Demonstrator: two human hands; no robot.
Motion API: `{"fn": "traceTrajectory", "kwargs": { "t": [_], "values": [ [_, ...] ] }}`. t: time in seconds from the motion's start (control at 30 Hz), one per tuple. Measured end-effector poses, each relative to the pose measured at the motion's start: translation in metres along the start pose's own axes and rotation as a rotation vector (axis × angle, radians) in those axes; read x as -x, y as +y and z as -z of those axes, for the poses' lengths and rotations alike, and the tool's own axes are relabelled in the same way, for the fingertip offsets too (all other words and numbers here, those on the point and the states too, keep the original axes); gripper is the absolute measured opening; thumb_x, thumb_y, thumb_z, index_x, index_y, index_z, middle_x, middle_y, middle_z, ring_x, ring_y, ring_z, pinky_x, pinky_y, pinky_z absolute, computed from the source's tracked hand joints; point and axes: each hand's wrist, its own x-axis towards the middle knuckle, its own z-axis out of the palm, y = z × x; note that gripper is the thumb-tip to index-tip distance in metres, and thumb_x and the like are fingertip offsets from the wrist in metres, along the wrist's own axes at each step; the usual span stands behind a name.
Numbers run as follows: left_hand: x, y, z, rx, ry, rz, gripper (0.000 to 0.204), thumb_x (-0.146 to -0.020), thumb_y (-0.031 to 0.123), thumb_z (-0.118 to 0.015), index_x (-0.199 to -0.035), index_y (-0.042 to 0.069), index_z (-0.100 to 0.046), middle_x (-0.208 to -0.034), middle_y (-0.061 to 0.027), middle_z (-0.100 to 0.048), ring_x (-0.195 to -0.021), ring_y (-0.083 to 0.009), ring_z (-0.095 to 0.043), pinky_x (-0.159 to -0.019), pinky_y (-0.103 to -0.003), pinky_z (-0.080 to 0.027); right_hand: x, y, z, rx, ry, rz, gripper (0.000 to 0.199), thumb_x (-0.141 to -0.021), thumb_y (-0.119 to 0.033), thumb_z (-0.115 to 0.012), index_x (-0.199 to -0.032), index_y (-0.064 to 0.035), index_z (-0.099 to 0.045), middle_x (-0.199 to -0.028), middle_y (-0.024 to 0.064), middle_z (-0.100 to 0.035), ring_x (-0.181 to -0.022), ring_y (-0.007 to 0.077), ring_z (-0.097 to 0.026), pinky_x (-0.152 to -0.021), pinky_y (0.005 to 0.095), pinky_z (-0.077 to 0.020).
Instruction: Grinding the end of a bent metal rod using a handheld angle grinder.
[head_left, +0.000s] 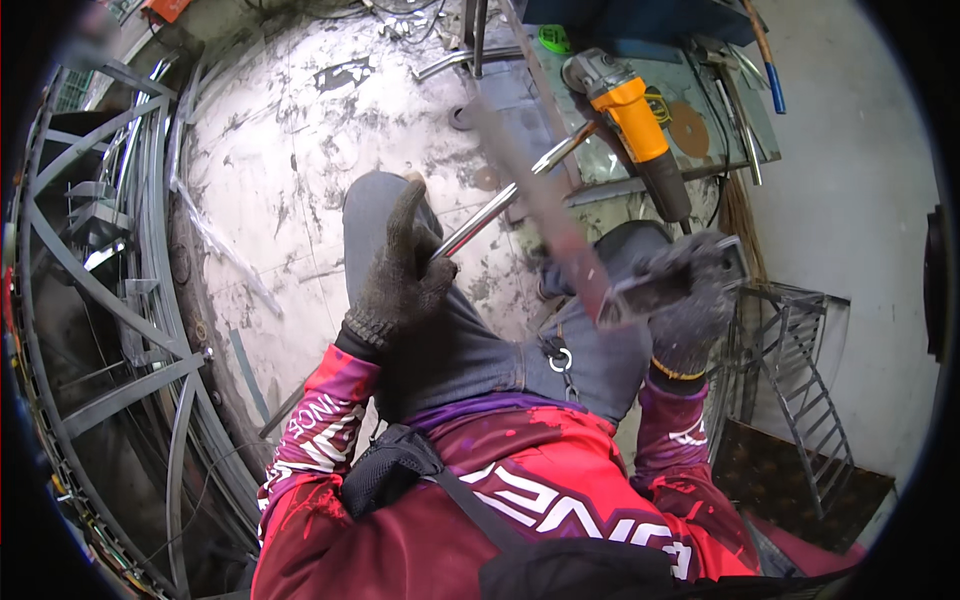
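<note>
My left hand (400, 270), in a dark knit glove, is closed around the near end of a shiny metal tube (505, 198), with one finger stretched upward. The tube slants up and right to the worktable's edge, beside an orange angle grinder (632, 115). In my gloved right hand (700, 315) is the closed handle of what looks like a hacksaw (575, 255). Its long, reddish-grey length is smeared by motion and crosses in front of the tube near the middle. Both hands are above my bent legs.
A worktable (590, 150) at upper right bears the grinder, a brown disc (688, 128), a green tape roll (552, 38) and metal pieces. Steel frames and bars (130, 400) line the left side. A rack-like metal frame (800, 390) leans at right by the wall.
</note>
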Motion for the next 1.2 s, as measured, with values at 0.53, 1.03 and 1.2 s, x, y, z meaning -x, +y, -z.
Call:
{"fn": "traceTrajectory", "kwargs": {
  "t": [0.53, 1.03, 1.2],
  "values": [
    [-0.007, 0.001, 0.002, 0.091, -0.005, 0.079, 0.092, -0.086, -0.003, -0.073, -0.163, 0.004, -0.022, -0.080, -0.0065, -0.066, -0.069, -0.0175, -0.063, -0.068, -0.031, -0.052, -0.007, 0.015, -0.025, -0.001, 0.111, 0.068, 0.020, -0.104, -0.022, -0.065, -0.102, -0.0022, -0.061, -0.072, 0.0088, -0.061, -0.062, 0.0208, -0.064, -0.059, 0.0412, -0.0592],
    [-0.005, 0.001, 0.004, 0.027, 0.004, 0.042, 0.085, -0.094, -0.002, -0.063, -0.165, 0.004, -0.017, -0.082, -0.0098, -0.070, -0.074, -0.0207, -0.068, -0.073, -0.034, -0.053, -0.002, 0.036, -0.010, 0.242, -0.051, 0.022, 0.026, -0.107, -0.025, -0.060, -0.094, -0.0032, -0.059, -0.074, 0.0097, -0.064, -0.066, 0.0235, -0.066, -0.065, 0.0446, -0.0604],
    [-0.005, -0.003, 0.007, -0.014, -0.028, 0.048, 0.086, -0.091, -0.002, -0.061, -0.165, 0.001, -0.018, -0.076, -0.0085, -0.068, -0.072, -0.0217, -0.066, -0.076, -0.034, -0.052, -0.017, 0.034, -0.003, 0.205, 0.096, 0.108, 0.015, -0.104, -0.018, -0.064, -0.098, -0.0040, -0.060, -0.078, 0.0100, -0.067, -0.068, 0.0215, -0.067, -0.069, 0.0416, -0.0602]
  ]
}}
